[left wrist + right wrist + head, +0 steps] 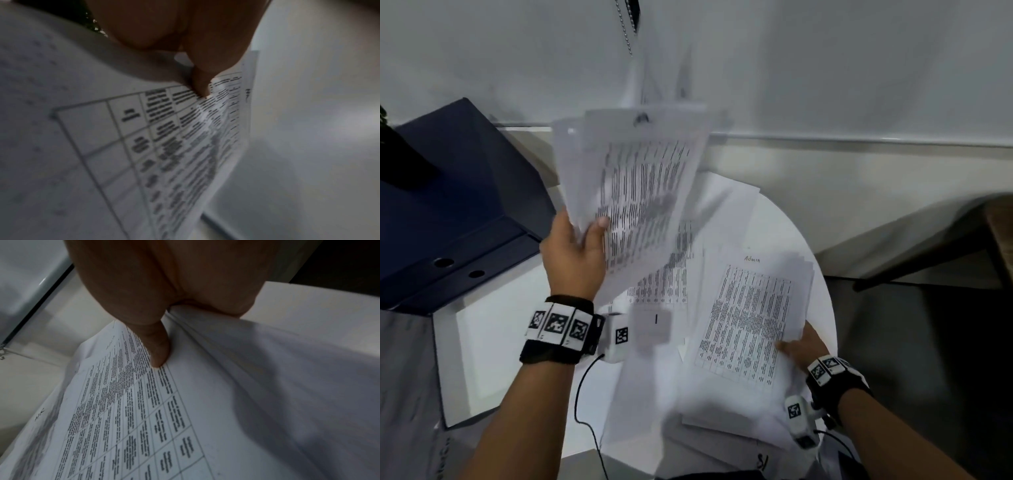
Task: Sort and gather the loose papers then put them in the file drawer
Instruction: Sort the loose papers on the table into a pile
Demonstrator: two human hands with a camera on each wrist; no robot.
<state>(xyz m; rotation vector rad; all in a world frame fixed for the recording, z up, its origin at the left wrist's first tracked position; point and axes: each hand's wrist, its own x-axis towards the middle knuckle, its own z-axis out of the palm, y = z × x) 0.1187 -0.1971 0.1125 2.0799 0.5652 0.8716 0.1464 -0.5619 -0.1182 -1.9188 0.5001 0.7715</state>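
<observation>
1. Left hand (573,251): raised above the round white table (822,274), gripping a fanned bundle of white printed table sheets (640,178) by its lower corner. The left wrist view shows the thumb (200,84) pressed onto the printed face; the other fingers are hidden behind the paper. The bundle is blurred, and its sheets are not squared to each other.
2. Right hand (803,346): low at the near right of the table, pinching a second stack of white sheets headed "Admin" (750,315) at its near edge. The right wrist view shows the thumb (158,352) on top and the pile bending beneath it.
3. Loose white printed sheets (667,274): lying flat on the table between the two held stacks, partly covered by both. More plain white pages (709,428) spread toward the near edge.
4. Dark blue box files (458,205): standing at the left, beside the table, with two round holes in the near face. A white open tray or box (448,359) sits below them.
5. Progress, as judged: sorting appears to be partly done, with two groups in hand. Several sheets remain ungathered on the table, and the held bundles need squaring.
6. Remaining: no file drawer can be identified with confidence in any view, so filing has apparently not begun.
</observation>
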